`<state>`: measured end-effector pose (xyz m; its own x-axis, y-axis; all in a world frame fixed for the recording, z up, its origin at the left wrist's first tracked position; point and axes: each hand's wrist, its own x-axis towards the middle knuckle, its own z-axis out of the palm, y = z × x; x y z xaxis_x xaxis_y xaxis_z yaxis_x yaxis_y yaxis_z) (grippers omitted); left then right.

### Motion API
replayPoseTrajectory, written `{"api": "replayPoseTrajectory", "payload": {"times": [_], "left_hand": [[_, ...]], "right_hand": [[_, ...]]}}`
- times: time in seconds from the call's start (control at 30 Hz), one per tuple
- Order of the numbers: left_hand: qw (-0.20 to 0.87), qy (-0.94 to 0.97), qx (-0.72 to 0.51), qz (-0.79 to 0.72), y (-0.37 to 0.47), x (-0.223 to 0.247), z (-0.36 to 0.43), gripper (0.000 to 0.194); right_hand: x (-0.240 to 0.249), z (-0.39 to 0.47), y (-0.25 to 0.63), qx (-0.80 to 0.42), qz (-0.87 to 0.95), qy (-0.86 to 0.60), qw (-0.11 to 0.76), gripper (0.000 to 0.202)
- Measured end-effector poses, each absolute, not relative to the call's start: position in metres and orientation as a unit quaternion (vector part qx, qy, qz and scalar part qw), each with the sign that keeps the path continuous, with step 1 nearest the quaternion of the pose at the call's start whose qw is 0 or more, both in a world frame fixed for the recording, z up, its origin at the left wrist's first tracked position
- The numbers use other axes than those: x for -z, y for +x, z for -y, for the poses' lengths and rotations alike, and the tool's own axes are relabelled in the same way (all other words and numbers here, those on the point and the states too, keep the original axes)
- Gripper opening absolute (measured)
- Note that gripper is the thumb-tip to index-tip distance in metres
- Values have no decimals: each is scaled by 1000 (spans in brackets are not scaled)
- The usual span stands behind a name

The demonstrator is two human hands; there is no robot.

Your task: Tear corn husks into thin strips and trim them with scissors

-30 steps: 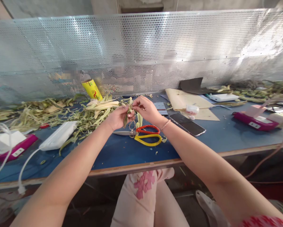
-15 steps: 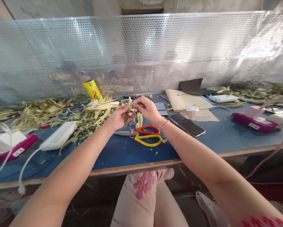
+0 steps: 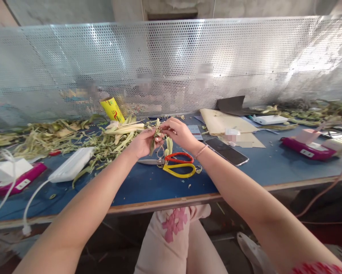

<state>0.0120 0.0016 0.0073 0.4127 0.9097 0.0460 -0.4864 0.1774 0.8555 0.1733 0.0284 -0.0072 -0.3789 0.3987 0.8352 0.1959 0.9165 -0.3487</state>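
One leafy sprig [image 3: 151, 146] is above the bench [image 3: 153, 186], gripped in the curled left hand [image 3: 143, 144], the right hand [image 3: 178, 132] pinching near its top; too hard a tug might tear it.

Since the earlier pictures the head view has tipped up slightly, so the perforated screen [image 3: 171, 57] and the desk [image 3: 156, 186] sit a little lower, while the right grip [image 3: 177, 131] has shifted its fingertips minutely beside the plant piece [image 3: 152, 146]
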Motion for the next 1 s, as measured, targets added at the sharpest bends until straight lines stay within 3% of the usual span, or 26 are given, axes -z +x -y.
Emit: {"api": "replayPoseTrajectory", "payload": {"times": [0.33, 0.77, 1.0], "left_hand": [[721, 429, -472, -272, 13, -5, -2, 17], [702, 442, -497, -255, 17, -4, -2, 15], [700, 440, -501, -256, 17, -5, -1, 19]], "right_hand": [[5, -20, 174, -77, 839, -169, 511, 15], [5, -19, 161, -344, 726, -242, 544, 10], [6, -23, 160, -301, 739, -248, 549, 9]]}}
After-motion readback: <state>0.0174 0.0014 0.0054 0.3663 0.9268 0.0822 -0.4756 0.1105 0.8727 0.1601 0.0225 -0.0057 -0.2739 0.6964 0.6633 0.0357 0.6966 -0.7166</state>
